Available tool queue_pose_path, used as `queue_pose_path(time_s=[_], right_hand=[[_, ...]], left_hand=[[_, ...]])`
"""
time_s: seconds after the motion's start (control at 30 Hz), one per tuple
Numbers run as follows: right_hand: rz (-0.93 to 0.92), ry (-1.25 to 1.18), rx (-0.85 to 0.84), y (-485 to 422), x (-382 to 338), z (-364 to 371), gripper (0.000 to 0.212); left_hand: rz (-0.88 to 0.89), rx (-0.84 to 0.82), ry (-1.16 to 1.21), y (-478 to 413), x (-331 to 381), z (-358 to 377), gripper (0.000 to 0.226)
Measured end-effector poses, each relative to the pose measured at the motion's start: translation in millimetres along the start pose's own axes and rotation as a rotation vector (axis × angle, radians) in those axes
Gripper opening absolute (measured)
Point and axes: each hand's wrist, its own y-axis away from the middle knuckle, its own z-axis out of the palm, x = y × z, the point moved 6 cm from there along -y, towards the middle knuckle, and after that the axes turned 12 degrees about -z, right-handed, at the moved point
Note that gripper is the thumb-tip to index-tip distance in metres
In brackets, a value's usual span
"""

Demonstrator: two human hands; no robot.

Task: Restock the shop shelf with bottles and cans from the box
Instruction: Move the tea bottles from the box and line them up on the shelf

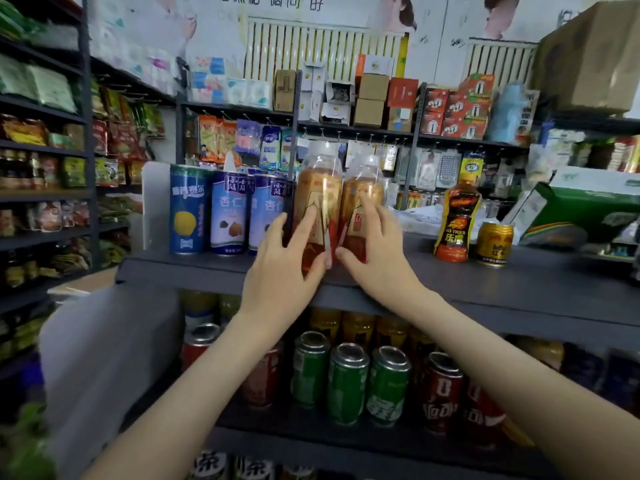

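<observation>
Two amber bottles stand upright and touching side by side, immediately right of the blue-and-white cans [230, 216] on the top shelf [519, 282]. Their long axes are vertical. Their bases sit closer to the shelf's front lip than the cans' bases do, so they are forward of the can row.

The left hand [284, 261] is on the left bottle [320, 188], the one next to the cans. The right hand [377, 251] is on the right bottle [363, 192], one place further from them. Neither hand is nearer than the other, since each already has its own bottle and both are at the same height.

Both forearms reach up and forward from below and converge on the pair. Each hand has its fingers spread up the bottle's front and side and its thumb low near the base. Blur softens the fingertips, but this looks like a loose hold rather than a flat push.

The bottles lie directly ahead of the palms, so I judge the coming move to be a short slide straight back, away from the body. It should end with their fronts level with the cans, and the hands can then let go.
</observation>
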Motion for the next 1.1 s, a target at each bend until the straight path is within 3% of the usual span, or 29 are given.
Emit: queue_pose_path(time_s=[0.17, 0.27, 0.4, 0.57, 0.8, 1.1], right_hand=[[-0.283, -0.155, 0.074, 71.0, -83.4, 13.2, 0.043], [-0.360, -0.385, 0.015, 136.2, -126.3, 50.0, 0.027], [-0.207, -0.595, -0.299, 228.6, -163.1, 143.5, 0.027], [-0.024, -0.698, -0.725, 310.5, -211.9, 246.4, 0.036], [-0.045, -0.704, -1.079, 360.7, -280.6, 369.6, 0.040], [0.089, -0.512, -1.424, 429.8, -333.7, 601.7, 0.050]], left_hand=[[0.011, 0.033, 0.106, 85.3, -26.0, -32.9, 0.044], [-0.105, -0.068, 0.078, 158.4, -61.5, -47.2, 0.040], [-0.458, -0.251, -0.043, 274.1, -140.4, -55.2, 0.034], [-0.907, -0.525, -0.252, 425.3, -223.9, -85.3, 0.047], [-1.210, -0.599, -0.367, 517.4, -330.8, -139.6, 0.049], [-1.471, -0.708, -0.408, 578.3, -527.8, -208.1, 0.049]])
